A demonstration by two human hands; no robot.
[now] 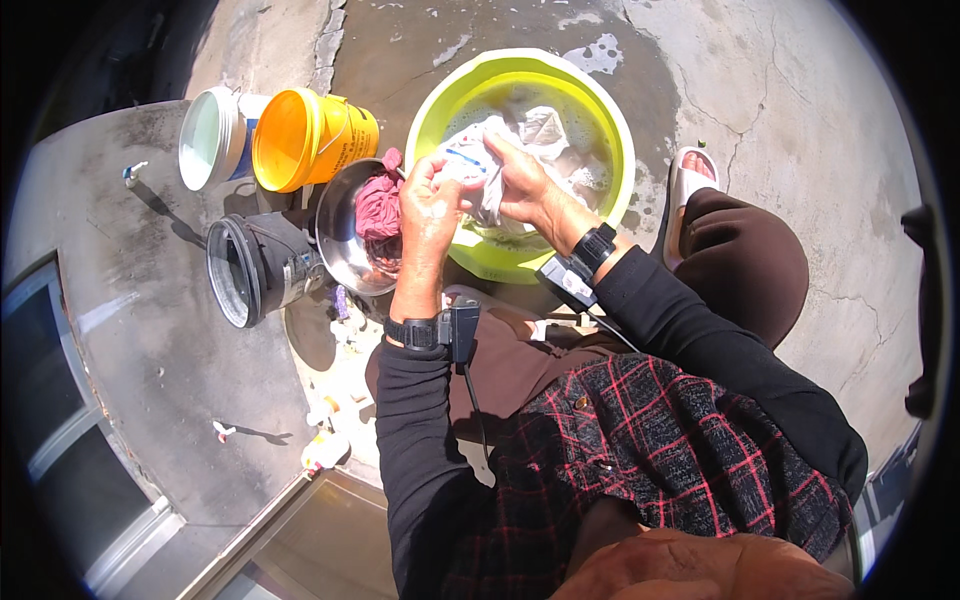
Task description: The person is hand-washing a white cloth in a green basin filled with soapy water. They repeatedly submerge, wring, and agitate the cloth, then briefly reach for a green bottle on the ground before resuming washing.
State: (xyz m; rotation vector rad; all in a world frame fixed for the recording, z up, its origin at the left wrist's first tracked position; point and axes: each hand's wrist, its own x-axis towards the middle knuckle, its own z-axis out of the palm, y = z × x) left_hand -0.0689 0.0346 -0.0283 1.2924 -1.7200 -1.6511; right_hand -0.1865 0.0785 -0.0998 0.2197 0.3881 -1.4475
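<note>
In front of me stands a yellow-green plastic basin point(622, 142) with soapy water. Above it, both hands grip a wet white cloth point(491, 199) with blue and red marks on it. My left hand point(431, 202) pinches its left part near the blue mark, over the basin's left side. My right hand point(529, 180) holds the cloth from the right, thumb on top. More of the white cloth lies in the suds behind. A metal bowl point(337, 247) with a pink-red wet cloth point(377, 208) sits just left of the basin, close to my left hand.
A yellow bucket point(352, 142), a white bucket point(214, 139) and a dark grey bucket point(281, 255) stand at the left. Near the wall is a white container point(326, 450). Wall taps point(133, 174) stick out at the left. The concrete floor point(600, 22) is wet behind the basin.
</note>
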